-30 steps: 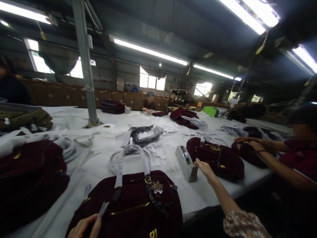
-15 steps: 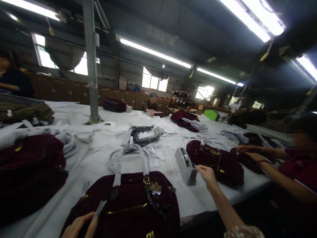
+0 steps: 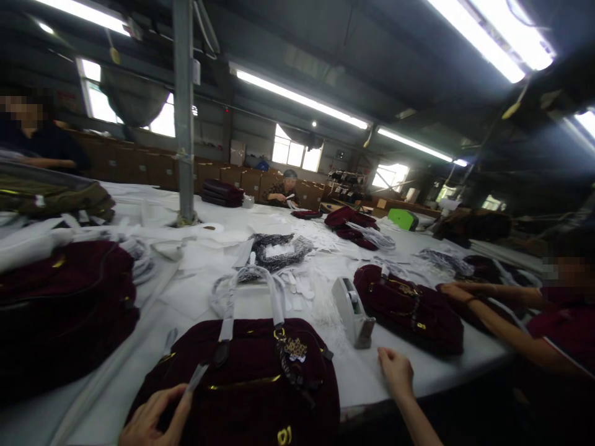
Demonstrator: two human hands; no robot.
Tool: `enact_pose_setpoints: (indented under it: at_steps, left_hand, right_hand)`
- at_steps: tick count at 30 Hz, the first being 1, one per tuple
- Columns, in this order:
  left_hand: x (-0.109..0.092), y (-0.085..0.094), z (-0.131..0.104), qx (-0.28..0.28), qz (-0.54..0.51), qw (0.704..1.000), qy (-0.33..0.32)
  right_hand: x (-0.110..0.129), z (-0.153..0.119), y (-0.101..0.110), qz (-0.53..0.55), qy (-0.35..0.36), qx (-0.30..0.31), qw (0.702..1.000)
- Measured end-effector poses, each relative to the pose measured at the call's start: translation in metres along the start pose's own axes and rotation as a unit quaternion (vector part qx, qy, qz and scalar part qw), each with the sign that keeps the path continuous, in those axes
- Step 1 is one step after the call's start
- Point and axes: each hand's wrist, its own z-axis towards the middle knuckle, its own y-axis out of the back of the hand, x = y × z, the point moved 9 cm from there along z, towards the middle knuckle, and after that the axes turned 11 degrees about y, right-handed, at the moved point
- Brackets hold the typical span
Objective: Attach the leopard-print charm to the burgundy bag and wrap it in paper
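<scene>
A dark maroon handbag (image 3: 242, 406) lies before me, its two handles (image 3: 227, 310) wrapped in whitish film. At its left side my left hand (image 3: 158, 415) pinches a small translucent whitish strip (image 3: 197, 378) between thumb and fingers, over the bag's top. Whether the strip is fixed to the bag, I cannot tell. My right hand (image 3: 396, 371) is closed in a pinch just in front of a grey tape dispenser (image 3: 356, 319), apart from it. Anything between those fingertips is too small to make out. A charm and a braided tassel (image 3: 286, 365) hang by the right handle.
More maroon bags lie at left (image 3: 65, 310) and right (image 3: 413, 310). A co-worker's hands (image 3: 460, 294) rest on a bag at far right. Black-and-white patterned material (image 3: 279, 253) and white scraps cover the table's middle. A metal post (image 3: 184, 124) rises behind.
My right hand has drawn back from the tape dispenser, toward the table's front edge. My left hand still pinches the strip. The view has shifted slightly left.
</scene>
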Motion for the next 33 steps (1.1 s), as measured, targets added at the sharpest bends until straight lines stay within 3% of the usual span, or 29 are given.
enact_pose_setpoints:
  at_steps: [3, 6, 8, 11, 13, 15, 18, 23, 33]
  left_hand:
    - [-0.013, 0.01, 0.0, 0.009, -0.025, 0.998, 0.06]
    - [-0.024, 0.018, 0.003, 0.002, -0.045, 0.991, 0.123]
    - [-0.029, 0.021, 0.005, -0.002, -0.044, 0.989, 0.142]
    - [-0.032, 0.024, 0.002, -0.004, -0.055, 0.987, 0.15]
    - [-0.033, 0.026, 0.0, -0.007, -0.066, 0.986, 0.151]
    - [-0.033, 0.028, -0.002, -0.011, -0.075, 0.985, 0.156]
    - [-0.033, 0.03, -0.002, -0.011, -0.083, 0.983, 0.163]
    - [-0.034, 0.033, -0.002, -0.014, -0.078, 0.982, 0.169]
    - [-0.032, 0.031, -0.003, -0.007, -0.083, 0.981, 0.175]
  right_hand:
    - [0.023, -0.017, -0.005, 0.001, 0.031, 0.035, 0.999]
    - [0.087, -0.046, -0.043, 0.071, 0.09, 0.136, 0.984]
    - [0.15, -0.081, -0.077, 0.145, 0.147, 0.24, 0.948]
    - [0.245, -0.147, -0.115, 0.195, 0.267, 0.364, 0.871]
    - [0.289, -0.185, -0.137, 0.206, 0.326, 0.41, 0.826]
    - [0.316, -0.21, -0.156, 0.22, 0.359, 0.434, 0.796]
    - [0.331, -0.228, -0.184, 0.23, 0.377, 0.449, 0.777]
    - [0.328, -0.228, -0.216, 0.213, 0.375, 0.434, 0.791]
    - [0.318, -0.216, -0.231, 0.176, 0.349, 0.409, 0.825]
